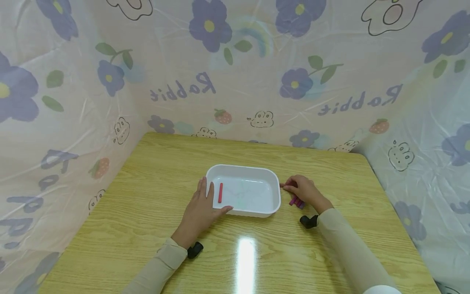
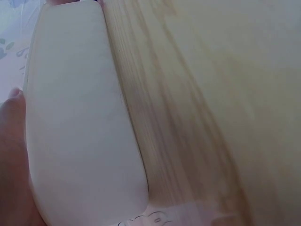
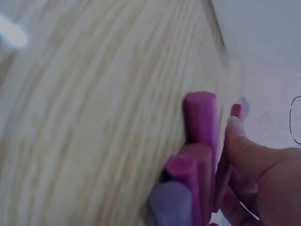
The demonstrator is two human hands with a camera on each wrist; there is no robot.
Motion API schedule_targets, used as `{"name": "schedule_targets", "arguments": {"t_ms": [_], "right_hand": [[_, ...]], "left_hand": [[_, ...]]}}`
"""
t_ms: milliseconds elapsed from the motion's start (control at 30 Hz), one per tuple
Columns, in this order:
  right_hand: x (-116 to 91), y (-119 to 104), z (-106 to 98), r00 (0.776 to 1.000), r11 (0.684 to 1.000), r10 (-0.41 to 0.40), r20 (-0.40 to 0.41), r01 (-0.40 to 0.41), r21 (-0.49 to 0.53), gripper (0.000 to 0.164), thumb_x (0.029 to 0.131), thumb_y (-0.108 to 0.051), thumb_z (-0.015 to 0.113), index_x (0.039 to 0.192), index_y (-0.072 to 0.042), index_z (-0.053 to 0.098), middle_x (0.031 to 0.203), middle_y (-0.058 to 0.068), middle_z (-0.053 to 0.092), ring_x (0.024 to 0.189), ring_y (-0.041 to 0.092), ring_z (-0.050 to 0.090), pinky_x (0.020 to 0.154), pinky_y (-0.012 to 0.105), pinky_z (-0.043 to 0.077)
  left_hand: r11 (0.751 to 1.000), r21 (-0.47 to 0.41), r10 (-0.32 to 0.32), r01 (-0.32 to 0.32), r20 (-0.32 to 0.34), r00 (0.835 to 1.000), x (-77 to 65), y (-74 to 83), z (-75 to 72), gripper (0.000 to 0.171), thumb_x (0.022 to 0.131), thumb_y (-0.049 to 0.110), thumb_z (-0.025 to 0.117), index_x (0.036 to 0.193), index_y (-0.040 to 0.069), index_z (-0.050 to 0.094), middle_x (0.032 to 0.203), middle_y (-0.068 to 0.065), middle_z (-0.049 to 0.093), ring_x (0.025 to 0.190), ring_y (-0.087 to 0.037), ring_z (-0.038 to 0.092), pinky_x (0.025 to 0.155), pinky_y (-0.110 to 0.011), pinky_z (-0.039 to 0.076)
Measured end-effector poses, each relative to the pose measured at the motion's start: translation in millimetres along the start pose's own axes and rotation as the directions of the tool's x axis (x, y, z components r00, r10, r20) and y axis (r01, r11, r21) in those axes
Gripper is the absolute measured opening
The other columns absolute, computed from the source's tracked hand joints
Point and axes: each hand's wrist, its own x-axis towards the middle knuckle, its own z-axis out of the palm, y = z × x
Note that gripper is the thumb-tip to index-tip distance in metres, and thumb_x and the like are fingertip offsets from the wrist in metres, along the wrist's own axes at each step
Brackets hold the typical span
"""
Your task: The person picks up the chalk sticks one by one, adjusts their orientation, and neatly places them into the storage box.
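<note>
My left hand rests on the near left corner of a white rectangular tray, fingers stretched over its left rim and thumb along the front rim. Inside the tray a red crayon lies toward the left end. Just off the tray's right side, my right hand pinches a dark red crayon between thumb and fingers. Beneath that hand several crayons lie side by side on the table, among them a magenta crayon and a greyish purple crayon.
The tray stands on a wood-grain table. Patterned sheeting with flowers and rabbits rises behind the table and at both sides. A black wrist piece sits by the right cuff, another black wrist piece by the left.
</note>
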Motion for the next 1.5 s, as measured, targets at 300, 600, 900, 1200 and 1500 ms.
{"name": "schedule_targets", "arguments": {"t_ms": [300, 600, 900, 1200, 1500], "right_hand": [[-3, -4, -2, 0.997, 0.992, 0.041, -0.059, -0.033, 0.121, 0.029, 0.091, -0.034, 0.059, 0.104, -0.008, 0.062, 0.086, 0.006, 0.062, 0.057, 0.014, 0.062, 0.059, 0.036, 0.054], [-9, -15, -12, 0.984, 0.983, 0.079, -0.157, -0.050, 0.178, 0.033, 0.092, -0.039, 0.056, 0.105, -0.010, 0.062, 0.092, 0.007, 0.061, 0.081, 0.023, 0.056, 0.073, 0.040, 0.047], [-12, -13, -18, 0.973, 0.955, 0.136, -0.186, -0.078, 0.287, 0.044, 0.091, -0.048, 0.052, 0.109, -0.009, 0.061, 0.102, 0.013, 0.064, 0.088, 0.025, 0.059, 0.076, 0.040, 0.049], [-14, -21, -25, 0.972, 0.879, 0.173, -0.160, -0.079, 0.471, 0.051, 0.091, -0.047, 0.054, 0.113, 0.000, 0.059, 0.109, 0.021, 0.060, 0.097, 0.027, 0.058, 0.081, 0.040, 0.050], [-17, -39, -30, 0.978, 0.793, 0.150, -0.146, -0.031, 0.608, 0.048, 0.092, -0.041, 0.055, 0.111, 0.003, 0.059, 0.096, 0.013, 0.063, 0.089, 0.028, 0.062, 0.082, 0.044, 0.051]], "left_hand": [[1.000, 0.014, 0.011, -0.011, -0.021, 1.000, -1.6, -0.1, -0.1, 0.105, 0.078, 0.080, 0.034, 0.144, -0.001, 0.026, 0.152, -0.023, 0.005, 0.139, -0.033, 0.009, 0.102, -0.046, 0.033], [1.000, 0.017, 0.019, -0.019, -0.033, 0.999, -1.2, -0.8, 1.5, 0.106, 0.078, 0.080, 0.032, 0.144, -0.002, 0.027, 0.152, -0.023, 0.005, 0.139, -0.034, 0.010, 0.102, -0.046, 0.034], [1.000, 0.005, 0.010, -0.010, -0.018, 1.000, -0.8, -0.6, 1.9, 0.106, 0.078, 0.081, 0.032, 0.145, -0.001, 0.025, 0.152, -0.023, 0.004, 0.139, -0.033, 0.009, 0.103, -0.046, 0.032], [1.000, 0.005, 0.005, -0.005, -0.004, 1.000, -0.6, -0.5, 2.1, 0.106, 0.078, 0.081, 0.032, 0.145, 0.000, 0.023, 0.152, -0.022, 0.003, 0.140, -0.033, 0.007, 0.104, -0.046, 0.031], [1.000, 0.010, 0.009, -0.009, -0.007, 1.000, -0.2, -0.7, 2.9, 0.106, 0.077, 0.081, 0.032, 0.146, 0.000, 0.023, 0.152, -0.023, 0.003, 0.139, -0.033, 0.007, 0.104, -0.047, 0.031]]}}
